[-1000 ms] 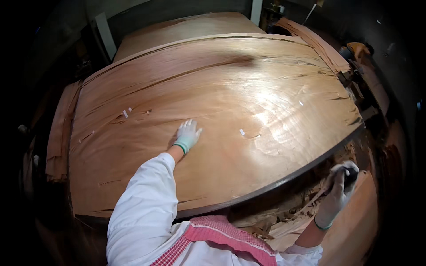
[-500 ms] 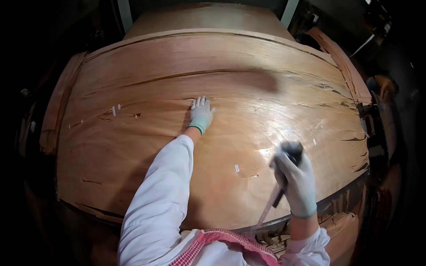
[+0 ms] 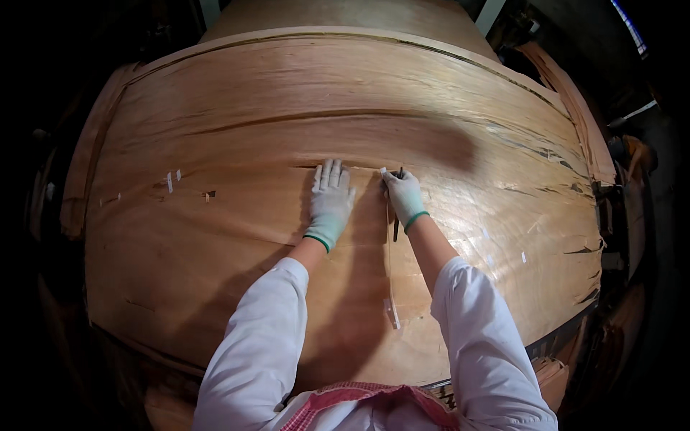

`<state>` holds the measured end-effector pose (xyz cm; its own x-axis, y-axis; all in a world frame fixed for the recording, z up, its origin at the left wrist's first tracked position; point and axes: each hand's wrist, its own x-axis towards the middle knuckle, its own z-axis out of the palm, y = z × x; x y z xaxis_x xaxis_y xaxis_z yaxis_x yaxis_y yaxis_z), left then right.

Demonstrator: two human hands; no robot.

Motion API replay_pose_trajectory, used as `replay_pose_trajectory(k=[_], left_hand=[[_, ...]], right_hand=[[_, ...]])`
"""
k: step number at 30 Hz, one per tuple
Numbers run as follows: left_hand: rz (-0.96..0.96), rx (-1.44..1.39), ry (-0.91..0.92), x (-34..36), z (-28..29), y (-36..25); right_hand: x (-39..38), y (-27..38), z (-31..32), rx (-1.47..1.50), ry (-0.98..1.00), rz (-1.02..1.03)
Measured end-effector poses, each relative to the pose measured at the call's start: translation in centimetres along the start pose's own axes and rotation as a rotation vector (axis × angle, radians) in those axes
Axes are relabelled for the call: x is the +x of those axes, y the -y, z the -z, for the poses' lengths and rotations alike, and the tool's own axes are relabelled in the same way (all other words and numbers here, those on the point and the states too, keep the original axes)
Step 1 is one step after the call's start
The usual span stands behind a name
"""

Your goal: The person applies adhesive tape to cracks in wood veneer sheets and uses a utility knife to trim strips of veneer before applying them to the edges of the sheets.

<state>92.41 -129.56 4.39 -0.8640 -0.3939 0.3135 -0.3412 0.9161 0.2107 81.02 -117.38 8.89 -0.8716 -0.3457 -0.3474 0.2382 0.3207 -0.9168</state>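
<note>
A broad sheet of reddish-brown wood veneer (image 3: pixel 215 244) spreads out before me. My left hand (image 3: pixel 330 201), in a white glove with a green cuff, lies flat on it with fingers stretched out. Beside those fingertips runs a thin dark split (image 3: pixel 305 167). My right hand (image 3: pixel 405 195), gloved alike, is closed at the veneer just right of the split. From its grip sticks a slim black tool (image 3: pixel 396 228), whose kind I cannot make out. A narrow white tape strip (image 3: pixel 392 316) trails from the same fingers toward me over the sheet.
Small white tape pieces (image 3: pixel 169 182) dot the veneer's left side, with another piece (image 3: pixel 523 256) at the right. A long dark crease (image 3: pixel 287 116) crosses beyond my hands. Torn splits (image 3: pixel 583 250) mark the right edge. Loose veneer strips (image 3: pixel 93 158) hang along the left side.
My right hand has come down from the near right, moving forward and left to the veneer beside my left hand, with tool and tape. My left hand stays flat near the split.
</note>
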Motion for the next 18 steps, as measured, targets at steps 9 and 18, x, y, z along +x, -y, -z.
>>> replay_pose_trajectory(k=[9, 18], left_hand=[[0.011, -0.257, 0.082, 4.2, -1.8, -0.5], [-0.164, -0.062, -0.076, 4.6, -3.1, -1.3]], right_hand=[[1.7, -0.7, -2.0, 0.158, -0.019, -0.039], [2.8, 2.6, -0.7, -0.765, -0.045, -0.074]])
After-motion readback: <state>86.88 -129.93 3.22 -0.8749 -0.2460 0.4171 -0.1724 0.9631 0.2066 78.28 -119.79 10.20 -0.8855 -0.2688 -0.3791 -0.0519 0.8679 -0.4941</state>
